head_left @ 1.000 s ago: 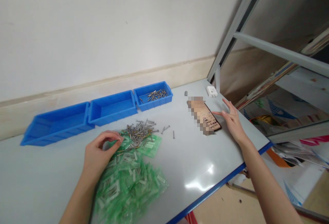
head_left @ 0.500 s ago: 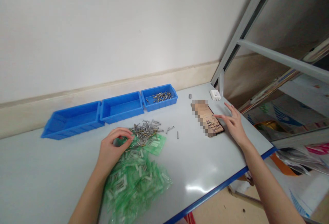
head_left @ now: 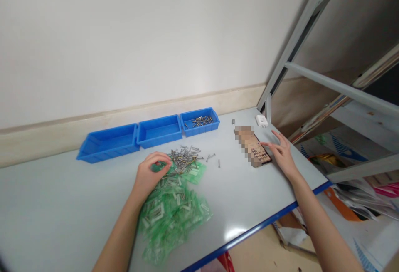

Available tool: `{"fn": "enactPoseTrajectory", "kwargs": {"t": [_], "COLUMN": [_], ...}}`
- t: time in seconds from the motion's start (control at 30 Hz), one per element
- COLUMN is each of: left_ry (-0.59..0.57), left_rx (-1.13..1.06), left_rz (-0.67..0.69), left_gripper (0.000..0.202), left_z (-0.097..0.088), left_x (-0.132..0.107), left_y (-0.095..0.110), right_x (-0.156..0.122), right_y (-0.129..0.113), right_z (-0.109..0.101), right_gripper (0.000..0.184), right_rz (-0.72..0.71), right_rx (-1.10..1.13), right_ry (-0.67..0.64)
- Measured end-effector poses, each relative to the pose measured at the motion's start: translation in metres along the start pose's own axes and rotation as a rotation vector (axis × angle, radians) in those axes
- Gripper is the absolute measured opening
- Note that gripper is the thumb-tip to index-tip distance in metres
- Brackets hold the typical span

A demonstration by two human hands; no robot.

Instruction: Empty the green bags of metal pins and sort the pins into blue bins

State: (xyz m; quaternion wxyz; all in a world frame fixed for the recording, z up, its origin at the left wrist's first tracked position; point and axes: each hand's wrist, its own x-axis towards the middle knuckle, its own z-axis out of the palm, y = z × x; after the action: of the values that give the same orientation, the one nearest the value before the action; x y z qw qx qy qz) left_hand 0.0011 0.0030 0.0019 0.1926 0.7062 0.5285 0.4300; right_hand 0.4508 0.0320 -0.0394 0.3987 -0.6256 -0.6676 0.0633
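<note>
Here's my left hand point(head_left: 151, 171), curled in a ring at the upper edge of a heap of clear green plastic bags point(head_left: 177, 218), thumb and forefinger curving together at the tips; whether they pinch anything, I can't tell! Just beyond those fingertips lies a loose pile of slim silver metal screws point(head_left: 185, 158), right on the pale grey tabletop point(head_left: 237, 197), with a lone silver screw point(head_left: 219, 163) off to the right.

Over on the other side, my right hand point(head_left: 282, 153) has its fingers spread, the index reaching over the lit screen of a flat dark-edged phone point(head_left: 258, 150); contact is too fine to call. Behind the pile, three blue plastic trays point(head_left: 160, 139) line up, the rightmost tray point(head_left: 201, 131) holding more metal screws point(head_left: 204, 121).
</note>
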Motion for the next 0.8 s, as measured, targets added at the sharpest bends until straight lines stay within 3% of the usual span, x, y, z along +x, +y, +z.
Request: {"fn": "enactPoseTrajectory", "kwargs": {"t": [0.27,0.6,0.7,0.8], "left_ry": [0.005,0.075,0.084,0.078], "left_rx": [-0.003,-0.018,-0.018,-0.02], "left_rz": [-0.046,-0.08,-0.093,-0.092], "left_gripper": [0.012,0.007,0.006,0.006], "left_z": [-0.001,-0.002,-0.002,-0.002], "left_x": [-0.001,-0.005,-0.007,-0.009], "left_y": [0.004,0.001,0.0,0.0], "right_x": [-0.001,-0.001,-0.001,-0.001], "right_y": [0.002,-0.006,-0.019,-0.049], "right_z": [0.001,-0.005,-0.004,0.003], "right_gripper": [0.043,0.04,0.041,0.038], "right_rz": [-0.048,-0.101,-0.132,-0.175], "right_rx": [-0.049,-0.003,-0.004,0.024], "right_ry": [-0.045,0.123,0.171,0.17]}}
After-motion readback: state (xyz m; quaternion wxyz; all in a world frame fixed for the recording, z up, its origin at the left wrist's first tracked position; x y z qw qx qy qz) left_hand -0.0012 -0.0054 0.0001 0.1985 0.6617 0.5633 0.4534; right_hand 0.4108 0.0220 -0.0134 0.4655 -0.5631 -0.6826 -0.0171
